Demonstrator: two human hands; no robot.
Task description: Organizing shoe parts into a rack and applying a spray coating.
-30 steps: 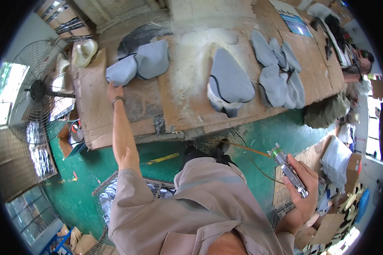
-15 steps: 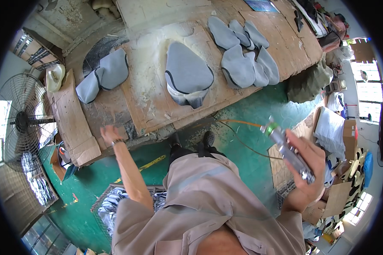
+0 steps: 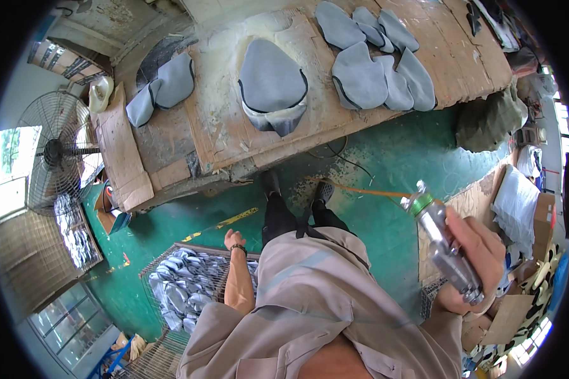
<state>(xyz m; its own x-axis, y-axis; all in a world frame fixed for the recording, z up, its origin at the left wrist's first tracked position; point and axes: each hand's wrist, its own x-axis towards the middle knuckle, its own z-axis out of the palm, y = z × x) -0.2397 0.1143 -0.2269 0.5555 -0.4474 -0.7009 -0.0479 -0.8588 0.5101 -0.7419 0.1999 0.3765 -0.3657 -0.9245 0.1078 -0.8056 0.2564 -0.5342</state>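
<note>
My right hand is wrapped round a silver spray gun with a green ring, held out at the right, away from the table. An orange hose runs from the gun's head toward the floor. My left hand hangs beside my thigh, above the edge of a wire basket, with its fingers curled in and nothing visible in them. On the table lies a large grey rounded pad with black edging and folded fabric under its near end. Neither hand touches it.
Several grey pads lie at the table's right, and more grey pieces at its left. Cardboard with pale residue covers the table. A wire basket of grey pieces stands lower left. A large fan is at far left.
My left hand has drawn back from the table edge to my side, its fingers curling in. The spray gun has shifted slightly right and down. The view has turned, and the table appears higher.
</note>
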